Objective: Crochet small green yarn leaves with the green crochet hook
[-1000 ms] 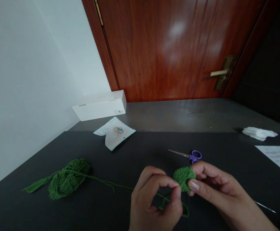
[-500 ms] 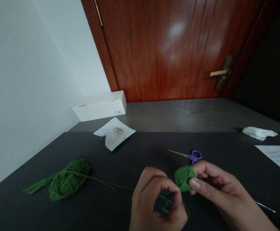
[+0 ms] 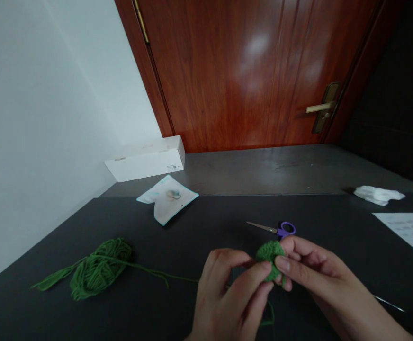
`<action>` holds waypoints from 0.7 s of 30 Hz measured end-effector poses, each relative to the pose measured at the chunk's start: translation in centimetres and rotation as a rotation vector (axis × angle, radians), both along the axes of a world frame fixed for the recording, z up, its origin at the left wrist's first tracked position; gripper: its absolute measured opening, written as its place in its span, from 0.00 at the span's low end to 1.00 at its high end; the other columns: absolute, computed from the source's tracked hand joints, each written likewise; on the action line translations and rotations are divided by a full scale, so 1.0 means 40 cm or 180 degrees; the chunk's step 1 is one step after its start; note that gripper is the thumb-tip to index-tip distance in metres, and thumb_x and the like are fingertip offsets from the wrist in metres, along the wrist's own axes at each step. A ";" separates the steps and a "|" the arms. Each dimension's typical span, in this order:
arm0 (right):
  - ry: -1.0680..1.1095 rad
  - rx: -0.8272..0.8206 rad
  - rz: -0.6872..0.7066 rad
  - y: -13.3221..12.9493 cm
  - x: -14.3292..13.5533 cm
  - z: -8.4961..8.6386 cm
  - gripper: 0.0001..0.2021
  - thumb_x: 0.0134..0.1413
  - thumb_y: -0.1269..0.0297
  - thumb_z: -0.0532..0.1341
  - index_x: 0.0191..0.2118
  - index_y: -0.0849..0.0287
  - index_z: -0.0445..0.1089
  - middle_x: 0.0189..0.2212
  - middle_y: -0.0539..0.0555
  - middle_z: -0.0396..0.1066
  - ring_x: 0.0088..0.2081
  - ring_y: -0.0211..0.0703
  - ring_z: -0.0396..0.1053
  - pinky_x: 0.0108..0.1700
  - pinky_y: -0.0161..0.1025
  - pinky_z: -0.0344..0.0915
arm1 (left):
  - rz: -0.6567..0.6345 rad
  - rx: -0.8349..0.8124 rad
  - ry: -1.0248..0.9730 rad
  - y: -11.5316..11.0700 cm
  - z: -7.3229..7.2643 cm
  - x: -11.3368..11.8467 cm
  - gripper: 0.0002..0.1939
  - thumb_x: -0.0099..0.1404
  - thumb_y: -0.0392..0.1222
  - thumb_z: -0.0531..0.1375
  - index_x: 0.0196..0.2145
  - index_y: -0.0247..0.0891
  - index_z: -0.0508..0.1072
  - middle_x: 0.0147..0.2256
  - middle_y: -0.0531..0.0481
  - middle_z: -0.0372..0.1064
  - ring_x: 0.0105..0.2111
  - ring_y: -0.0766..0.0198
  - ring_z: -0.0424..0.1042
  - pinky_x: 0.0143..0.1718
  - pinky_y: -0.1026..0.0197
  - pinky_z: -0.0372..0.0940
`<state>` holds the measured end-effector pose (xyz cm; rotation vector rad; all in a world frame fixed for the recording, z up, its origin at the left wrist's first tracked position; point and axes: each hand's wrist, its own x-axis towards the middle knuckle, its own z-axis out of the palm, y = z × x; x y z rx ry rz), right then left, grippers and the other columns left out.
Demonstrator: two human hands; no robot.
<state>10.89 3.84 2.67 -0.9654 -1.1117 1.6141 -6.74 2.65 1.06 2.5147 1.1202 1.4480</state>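
A small green crocheted piece (image 3: 267, 251) is pinched between the thumb and fingers of my right hand (image 3: 322, 272), which holds it from the right. My left hand (image 3: 228, 293) is closed against the piece's lower left side, its index finger and thumb pressed on it. Part of the piece is hidden behind my fingers. A loop of green yarn (image 3: 271, 315) hangs below my left hand. From the loose green yarn skein (image 3: 100, 270) at the left, a strand runs along the dark table to my left hand.
Purple-handled scissors (image 3: 284, 230) lie just beyond the crocheted piece. A thin metal rod (image 3: 389, 303) rests beside my right forearm. Farther off are a white packet (image 3: 171, 208), a white box (image 3: 149, 166), a crumpled white wrapper (image 3: 377, 195) and a printed sheet (image 3: 412, 229).
My left fingers have moved from a pinch just below the crocheted piece onto the piece itself. The yarn loop under them has shifted. My right hand keeps its hold.
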 end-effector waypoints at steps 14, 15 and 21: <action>-0.0844 0.0787 -0.0260 0.027 0.009 -0.022 0.09 0.51 0.56 0.64 0.32 0.55 0.70 0.28 0.50 0.66 0.32 0.43 0.64 0.35 0.39 0.63 | -0.0390 -0.3452 -0.2858 0.042 -0.028 0.024 0.07 0.49 0.43 0.69 0.24 0.37 0.78 0.20 0.54 0.66 0.19 0.71 0.62 0.19 0.69 0.58; -0.0844 0.0776 -0.0179 0.029 0.008 -0.022 0.10 0.52 0.55 0.64 0.29 0.56 0.70 0.26 0.50 0.66 0.30 0.42 0.64 0.34 0.38 0.62 | -0.0421 -0.3704 -0.3029 0.039 -0.030 0.027 0.09 0.48 0.44 0.69 0.25 0.37 0.78 0.19 0.55 0.65 0.19 0.71 0.60 0.19 0.69 0.58; -0.0541 0.0548 -0.0034 0.033 0.002 -0.015 0.15 0.54 0.52 0.62 0.25 0.58 0.70 0.21 0.48 0.65 0.26 0.38 0.63 0.31 0.35 0.62 | -0.0781 -0.4383 -0.3478 0.027 -0.016 0.038 0.09 0.47 0.42 0.70 0.25 0.34 0.78 0.21 0.52 0.67 0.23 0.68 0.63 0.26 0.65 0.61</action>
